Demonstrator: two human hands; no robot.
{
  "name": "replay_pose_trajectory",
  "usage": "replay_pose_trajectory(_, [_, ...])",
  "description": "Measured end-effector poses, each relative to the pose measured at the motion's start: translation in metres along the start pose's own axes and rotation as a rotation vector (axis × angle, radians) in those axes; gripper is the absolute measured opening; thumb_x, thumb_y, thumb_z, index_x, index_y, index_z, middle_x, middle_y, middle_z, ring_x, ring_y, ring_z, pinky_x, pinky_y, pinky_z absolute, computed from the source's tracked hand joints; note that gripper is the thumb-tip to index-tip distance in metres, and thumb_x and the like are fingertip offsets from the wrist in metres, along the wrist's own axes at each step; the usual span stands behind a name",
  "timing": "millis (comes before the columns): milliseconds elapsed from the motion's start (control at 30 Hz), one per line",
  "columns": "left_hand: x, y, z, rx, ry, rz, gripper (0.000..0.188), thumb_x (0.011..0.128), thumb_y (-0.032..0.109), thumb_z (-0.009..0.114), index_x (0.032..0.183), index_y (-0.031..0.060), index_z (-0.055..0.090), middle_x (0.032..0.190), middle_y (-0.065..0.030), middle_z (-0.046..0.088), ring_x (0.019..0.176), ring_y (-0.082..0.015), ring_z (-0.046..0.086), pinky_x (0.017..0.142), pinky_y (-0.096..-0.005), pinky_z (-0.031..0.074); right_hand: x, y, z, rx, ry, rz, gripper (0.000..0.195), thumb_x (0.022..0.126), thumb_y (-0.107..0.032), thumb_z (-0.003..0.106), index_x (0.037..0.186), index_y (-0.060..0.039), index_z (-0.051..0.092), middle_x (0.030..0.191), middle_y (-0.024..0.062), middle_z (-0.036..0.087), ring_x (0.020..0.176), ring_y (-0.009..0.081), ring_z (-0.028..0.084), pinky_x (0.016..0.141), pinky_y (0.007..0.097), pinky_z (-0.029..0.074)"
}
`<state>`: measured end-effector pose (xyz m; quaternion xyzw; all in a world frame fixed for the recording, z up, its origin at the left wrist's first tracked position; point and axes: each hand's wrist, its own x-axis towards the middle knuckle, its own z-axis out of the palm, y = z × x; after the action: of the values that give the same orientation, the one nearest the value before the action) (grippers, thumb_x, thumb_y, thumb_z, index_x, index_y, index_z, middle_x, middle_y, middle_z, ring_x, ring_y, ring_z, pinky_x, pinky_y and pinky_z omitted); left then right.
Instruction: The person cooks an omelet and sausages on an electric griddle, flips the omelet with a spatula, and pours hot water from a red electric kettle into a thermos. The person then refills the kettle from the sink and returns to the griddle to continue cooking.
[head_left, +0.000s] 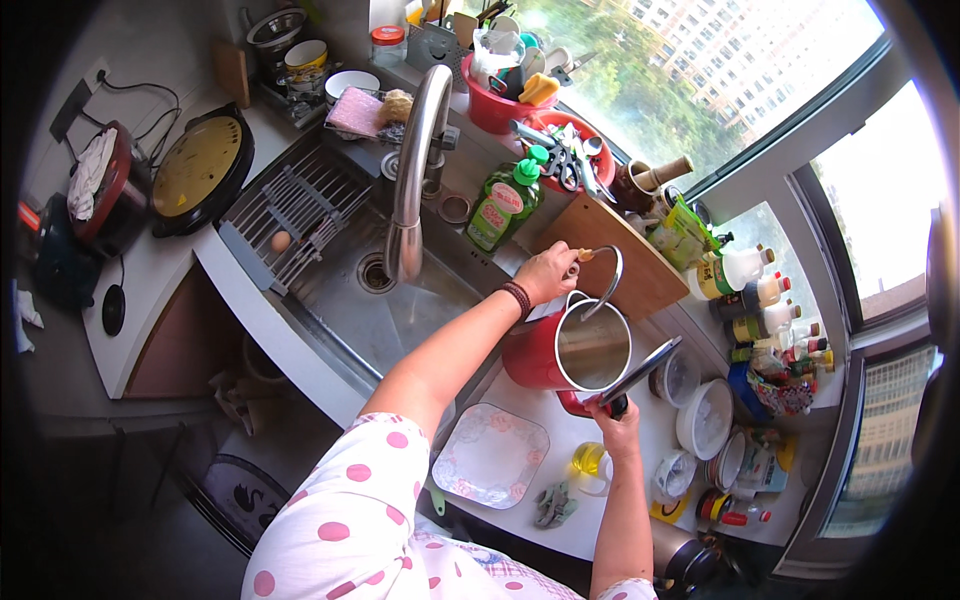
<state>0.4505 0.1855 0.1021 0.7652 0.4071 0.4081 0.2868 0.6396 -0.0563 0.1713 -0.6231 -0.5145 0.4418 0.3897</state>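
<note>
A tall red pot (531, 352) with a bare steel inside stands between my hands, its mouth tilted towards me. My left hand (551, 274) is closed at the base end of a curved metal tube (618, 274), which looks like a small gooseneck tap. The tube's free end hangs over the pot's mouth. My right hand (616, 427) grips the black knob of a lid (641, 371), held nearly edge-on beside the rim. The pot's red handle (574, 403) is next to those fingers; whether they also touch it is unclear.
A steel sink (337, 311) with a large faucet (420, 172) and a rack holding an egg (280, 241) lies left. Dish soap (504, 206) and a wooden board (611, 259) stand behind. A square plate (491, 455), oil jug (590, 459) and crumpled cloth (555, 505) lie nearer.
</note>
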Motion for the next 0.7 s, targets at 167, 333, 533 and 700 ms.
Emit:
replay_pose_trajectory(167, [-0.023, 0.005, -0.009, -0.015, 0.196, 0.119, 0.043, 0.080, 0.015, 0.069, 0.119, 0.0087, 0.052, 0.103, -0.0120, 0.057, 0.092, -0.0325, 0.061, 0.077, -0.0392, 0.052, 0.000, 0.003, -0.001, -0.007, 0.019, 0.006, 0.017, 0.074, 0.007, 0.068, 0.085, -0.0037, 0.061, 0.081, -0.0021, 0.059, 0.076, 0.0090, 0.054, 0.072, 0.0251, 0.046])
replay_pose_trajectory(333, [-0.066, -0.013, -0.008, 0.086, -0.008, 0.032, 0.039, 0.084, 0.014, 0.059, 0.123, 0.0140, 0.055, 0.098, -0.0139, 0.065, 0.087, -0.0330, 0.064, 0.072, -0.0418, 0.053, 0.002, 0.004, -0.002, 0.003, 0.008, 0.004, 0.017, 0.073, 0.009, 0.067, 0.086, -0.0029, 0.062, 0.082, -0.0007, 0.062, 0.077, 0.0094, 0.056, 0.073, 0.0259, 0.047])
replay_pose_trajectory(533, [-0.065, -0.031, 0.004, 0.321, -0.498, -0.027, 0.080, 0.080, 0.006, 0.054, 0.149, 0.0272, 0.019, 0.087, -0.0161, 0.068, 0.073, -0.0331, 0.067, 0.062, -0.0450, 0.053, -0.002, 0.005, -0.002, 0.029, 0.014, -0.001, 0.011, 0.079, 0.008, 0.064, 0.085, 0.0000, 0.063, 0.083, 0.0063, 0.067, 0.079, 0.0152, 0.063, 0.076, 0.0305, 0.051])
replay_pose_trajectory(700, [-0.050, -0.034, 0.008, 0.270, -0.657, -0.124, 0.086, 0.087, 0.009, 0.047, 0.150, 0.0306, -0.008, 0.105, -0.0234, 0.065, 0.081, -0.0350, 0.068, 0.067, -0.0439, 0.053, -0.002, 0.001, -0.003, -0.001, 0.002, 0.009, 0.008, 0.082, 0.008, 0.061, 0.087, 0.0024, 0.063, 0.085, 0.0092, 0.069, 0.080, 0.0179, 0.065, 0.079, 0.0329, 0.053])
